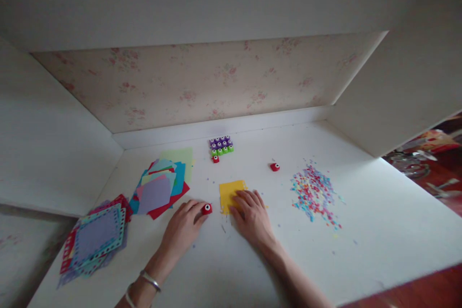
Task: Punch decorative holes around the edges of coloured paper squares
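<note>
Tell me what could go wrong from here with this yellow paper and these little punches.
The yellow sheet could shift or crease, since only the right hand rests on it.
The confetti pile lies loose on the white table, so a sideways sweep of the right arm might scatter it.
The red punch sits at the fingertips of the left hand, so it might slip out.

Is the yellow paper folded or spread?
Spread, as far as visible: the yellow paper lies flat on the white table, no raised fold showing; the right hand covers part.
</note>
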Available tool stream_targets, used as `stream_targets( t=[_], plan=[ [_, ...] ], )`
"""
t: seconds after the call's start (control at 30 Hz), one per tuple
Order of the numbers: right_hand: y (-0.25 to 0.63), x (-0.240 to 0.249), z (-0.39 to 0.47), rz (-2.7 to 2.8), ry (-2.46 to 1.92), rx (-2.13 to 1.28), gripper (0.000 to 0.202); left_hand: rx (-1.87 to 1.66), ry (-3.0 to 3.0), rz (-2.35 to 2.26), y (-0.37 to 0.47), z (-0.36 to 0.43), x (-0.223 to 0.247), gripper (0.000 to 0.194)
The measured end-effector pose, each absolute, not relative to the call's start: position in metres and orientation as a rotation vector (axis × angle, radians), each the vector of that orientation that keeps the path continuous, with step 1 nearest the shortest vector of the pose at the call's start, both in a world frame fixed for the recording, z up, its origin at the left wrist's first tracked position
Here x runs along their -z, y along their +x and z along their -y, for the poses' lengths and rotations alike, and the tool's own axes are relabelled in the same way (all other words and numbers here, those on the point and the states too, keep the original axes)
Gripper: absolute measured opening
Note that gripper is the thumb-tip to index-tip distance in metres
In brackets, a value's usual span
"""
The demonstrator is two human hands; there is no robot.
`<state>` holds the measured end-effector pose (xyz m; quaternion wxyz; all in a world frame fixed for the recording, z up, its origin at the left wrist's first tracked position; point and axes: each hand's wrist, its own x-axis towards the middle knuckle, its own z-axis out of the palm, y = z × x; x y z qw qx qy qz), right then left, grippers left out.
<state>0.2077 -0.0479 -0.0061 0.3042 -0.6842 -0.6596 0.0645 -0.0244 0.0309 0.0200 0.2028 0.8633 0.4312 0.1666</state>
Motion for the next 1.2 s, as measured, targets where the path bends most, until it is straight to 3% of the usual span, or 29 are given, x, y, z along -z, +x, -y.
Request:
stream_targets(
  t=[0.13,0.3,0.5,0.6,0.7,0.83,1.2],
  plan=[
    [0.205,-0.003,0.055,1.741,-1.693,-0.169,0.029,-0.628,2.395,-1.176,-0.018,-0.02,-0.01,0.024],
    [0.193,-0.026,0.067,1.857,-1.414,-0.526,0.038,-0.712,2.397,-0.981,0.001,-0.002,-0.013,0.026],
    [0.204,-0.04,0.07,1.648,-1.44,-0.672,0.024,-0.8,2.305,-1.055,0.012,0.01,-0.008,0.036],
    [0.248,-0.038,0.063,1.408,-1.57,-0.611,0.025,-0.78,2.474,-1.039,0.01,0.013,0.003,0.037],
    [0.315,-0.032,0.045,1.094,-1.818,-0.377,0.04,-0.672,2.648,-1.002,0.008,0.017,0.01,0.035],
    [0.383,-0.021,0.017,1.022,-2.168,-0.203,0.046,-0.524,2.735,-1.007,0.011,0.02,0.011,0.036],
    [0.391,-0.008,0.0,1.137,-2.26,-0.286,0.046,-0.516,2.717,-1.009,0.011,0.019,0.003,0.034]
  ],
)
